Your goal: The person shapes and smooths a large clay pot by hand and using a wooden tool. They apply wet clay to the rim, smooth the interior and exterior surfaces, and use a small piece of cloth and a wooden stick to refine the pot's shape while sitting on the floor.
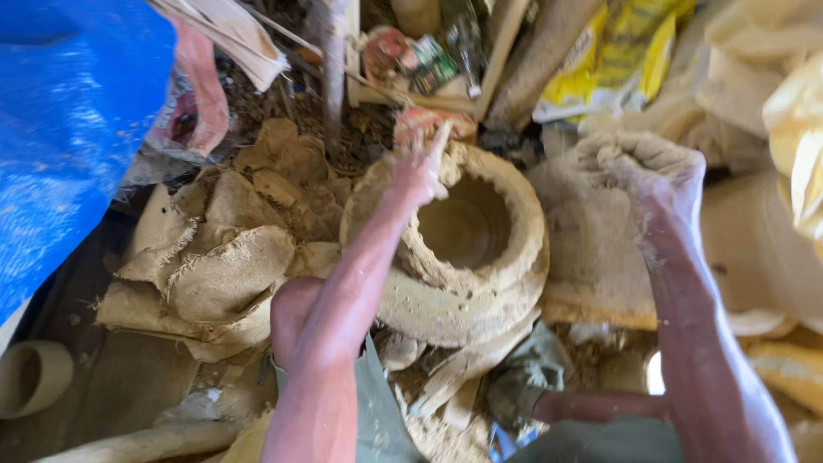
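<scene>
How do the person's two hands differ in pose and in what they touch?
The left hand is open, fingers out, on the clay pot's rim; the right hand is a closed fist. The left touches the pot; the right rests beside it on dusty sacking. Both are coated in pale clay.

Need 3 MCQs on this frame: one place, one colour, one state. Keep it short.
1. Where is the left hand?
A. on the clay pot's rim
B. on the blue sheet
C. on the yellow bag

2. What colour is the sheet at far left?
A. red
B. blue
C. green

3. How is the right hand?
A. flat and open
B. closed in a fist
C. out of view

Answers:
1 A: the fingers rest on the clay pot at its rim.
2 B: it is plainly blue.
3 B: the dusty fingers are curled shut, right of the pot.
</scene>
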